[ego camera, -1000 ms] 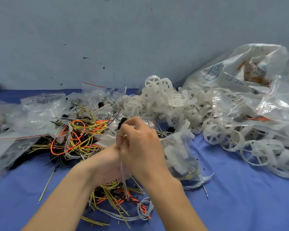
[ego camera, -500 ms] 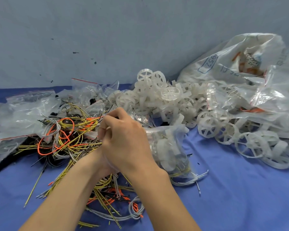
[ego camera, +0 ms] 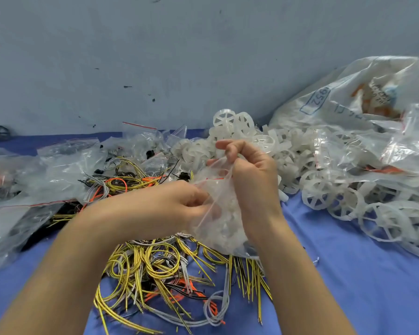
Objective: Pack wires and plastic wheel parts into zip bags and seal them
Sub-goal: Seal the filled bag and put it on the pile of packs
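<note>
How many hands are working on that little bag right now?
2. The left hand pinches the left side of the zip bag; the right hand grips its top edge. Both are above the wires.

We read this as a small assembly/packing workbench, prob. a workshop. Blue cloth tabletop (ego camera: 348, 274) against a scuffed grey wall (ego camera: 155, 56). Bulk parts everywhere: white plastic wheels (ego camera: 319, 194) heaped right of the right hand (ego camera: 254, 180), loose yellow/orange/grey wires (ego camera: 155, 267) below both hands, clear zip bags (ego camera: 65, 163) w/ red strips left of the left hand (ego camera: 169, 206), big printed supply sack (ego camera: 353, 100) far right.
</note>
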